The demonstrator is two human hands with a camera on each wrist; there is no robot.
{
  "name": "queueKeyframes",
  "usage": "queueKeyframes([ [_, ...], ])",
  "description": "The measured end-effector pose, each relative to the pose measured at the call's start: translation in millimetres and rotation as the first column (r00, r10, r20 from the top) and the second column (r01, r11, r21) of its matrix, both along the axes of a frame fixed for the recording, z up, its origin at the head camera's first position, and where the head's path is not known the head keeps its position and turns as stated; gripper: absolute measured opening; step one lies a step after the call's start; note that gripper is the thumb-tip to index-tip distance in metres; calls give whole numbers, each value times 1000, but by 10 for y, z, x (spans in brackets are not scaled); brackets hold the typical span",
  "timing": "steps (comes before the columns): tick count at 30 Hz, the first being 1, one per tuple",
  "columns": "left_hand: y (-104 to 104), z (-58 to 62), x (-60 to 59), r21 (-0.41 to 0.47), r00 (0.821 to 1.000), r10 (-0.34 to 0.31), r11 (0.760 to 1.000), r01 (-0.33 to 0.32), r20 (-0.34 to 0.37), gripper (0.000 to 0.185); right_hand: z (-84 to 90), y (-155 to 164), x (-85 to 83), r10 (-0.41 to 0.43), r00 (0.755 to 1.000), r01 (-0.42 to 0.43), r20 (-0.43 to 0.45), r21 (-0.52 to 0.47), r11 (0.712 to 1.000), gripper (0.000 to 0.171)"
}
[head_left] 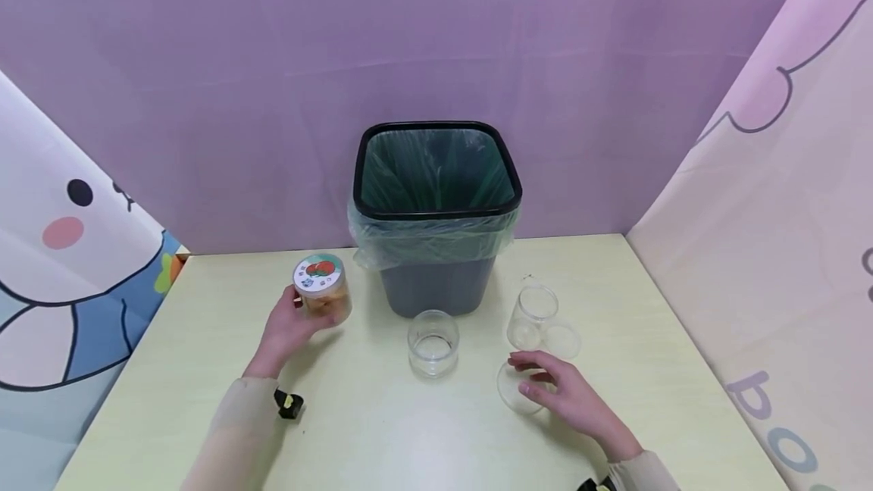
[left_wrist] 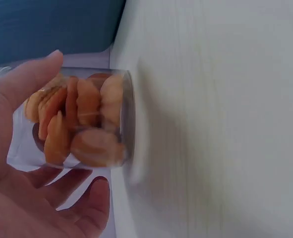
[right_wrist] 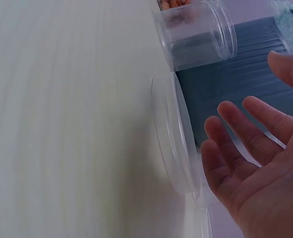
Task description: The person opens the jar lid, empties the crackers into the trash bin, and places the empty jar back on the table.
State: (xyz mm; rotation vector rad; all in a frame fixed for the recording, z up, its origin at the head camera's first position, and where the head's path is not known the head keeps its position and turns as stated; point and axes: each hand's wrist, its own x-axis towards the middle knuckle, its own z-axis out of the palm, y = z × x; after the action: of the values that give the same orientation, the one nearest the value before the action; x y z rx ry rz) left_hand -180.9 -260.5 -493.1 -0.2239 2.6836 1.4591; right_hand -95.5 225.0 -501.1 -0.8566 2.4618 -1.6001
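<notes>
My left hand (head_left: 289, 328) grips a clear plastic jar (head_left: 331, 304) at the left of the table. The jar has a white and green lid (head_left: 318, 272) printed with red fruit, and tan-orange biscuit-like pieces (left_wrist: 87, 106) fill it. In the left wrist view the thumb lies along one side of the jar, fingers along the other, its base close to the tabletop. My right hand (head_left: 562, 392), fingers spread and relaxed, hovers beside a round clear lid (right_wrist: 173, 134) lying on the table. Nothing is in that hand. An uncovered clear jar (head_left: 433, 345) stands between the hands.
Behind the middle jar stands a grey bin (head_left: 439, 279) with a black rim and a green liner bag. Beyond the right hand are another clear jar (head_left: 534, 313) and a clear disc-shaped lid (head_left: 563, 339). Printed cloth (head_left: 436, 36) hangs around the table (head_left: 409, 445).
</notes>
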Motion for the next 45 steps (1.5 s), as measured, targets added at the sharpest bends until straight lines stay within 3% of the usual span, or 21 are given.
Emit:
queueKeyframes([
  [5, 72, -9, -47, -20, 1000, 25, 999, -25, 0, 108, -3, -15, 18, 9, 1000, -9, -3, -13, 1000, 39],
  [9, 89, -12, 13, -61, 999, 34, 998, -34, 7, 108, -8, -22, 35, 11, 1000, -11, -9, -14, 1000, 39],
  [15, 131, 17, 249, -71, 1000, 0, 997, -1, -12, 100, 8, -30, 61, 18, 1000, -18, -8, -16, 1000, 39],
  [20, 222, 38, 468, -73, 995, -53, 996, 47, -82, 94, 42, -74, 85, 39, 999, -39, -19, -28, 999, 39],
  [25, 355, 58, 673, -9, 985, -107, 994, 107, -134, 89, 70, -165, 104, 71, 996, -73, -44, -43, 996, 40],
  [33, 669, 270, 952, 120, 973, -175, 974, 194, -153, 81, 170, -403, 153, 114, 988, -121, -106, -58, 991, 45],
  [39, 922, 492, 1121, 133, 951, -238, 955, 267, -196, 80, 340, -637, 200, 108, 985, -122, -133, -103, 987, 44],
  [42, 1069, 563, 1185, 118, 947, -265, 950, 289, -182, 79, 413, -748, 222, 93, 987, -114, -128, -170, 979, 47],
  [45, 1217, 597, 1232, 104, 946, -279, 949, 298, -167, 78, 465, -860, 238, 77, 994, -96, -78, -289, 953, 52],
])
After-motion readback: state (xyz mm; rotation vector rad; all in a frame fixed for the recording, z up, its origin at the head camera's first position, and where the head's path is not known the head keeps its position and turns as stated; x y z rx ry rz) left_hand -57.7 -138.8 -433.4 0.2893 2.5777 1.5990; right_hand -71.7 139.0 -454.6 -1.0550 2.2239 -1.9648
